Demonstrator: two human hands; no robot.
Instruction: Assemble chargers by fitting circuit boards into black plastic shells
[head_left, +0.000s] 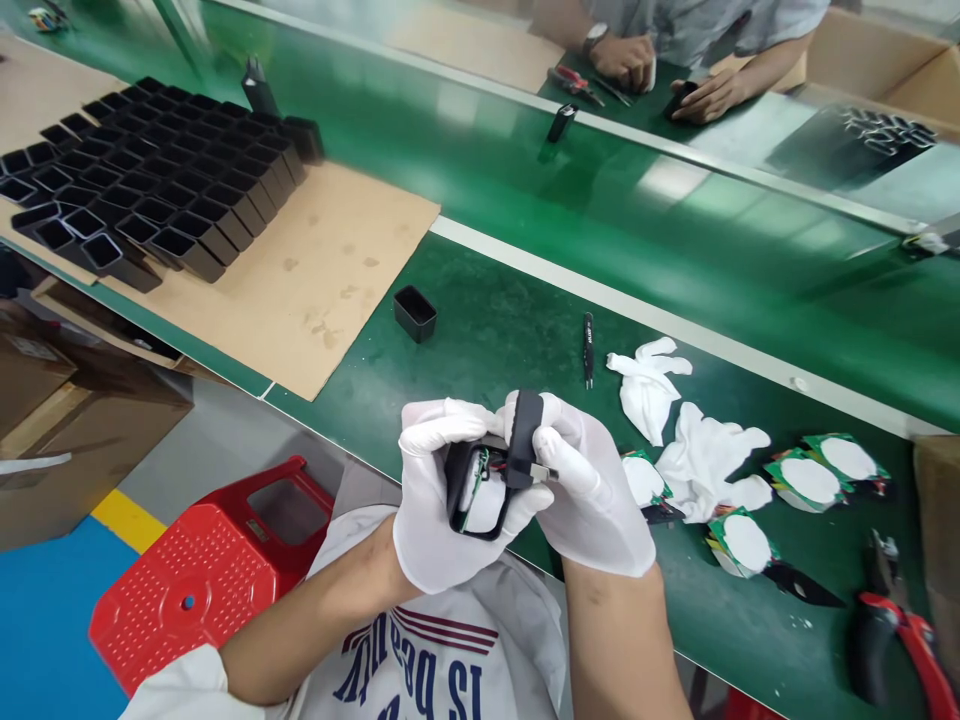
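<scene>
My left hand (435, 500), in a white glove, is closed around a black rectangular plastic case (454, 470). Inside the case a green circuit board with a white pad (484, 502) shows through the open top. Between the gloved fingers of my right hand (589, 480) is a black end cap (526, 430) with a flat metal prong (541, 473) sticking out. The cap is tilted up at the right edge of the case, and a few thin wires show between them. My right fingertips also touch the case's lower rim.
Black tweezers (588, 350), spare white gloves (649, 390) and several circuit boards (746, 545) lie to the right, with red-handled pliers (896, 620). One short black case (415, 313) stands ahead. Many black cases (172, 180) fill the cardboard at left. A co-worker's hands (705, 95) show behind the divider.
</scene>
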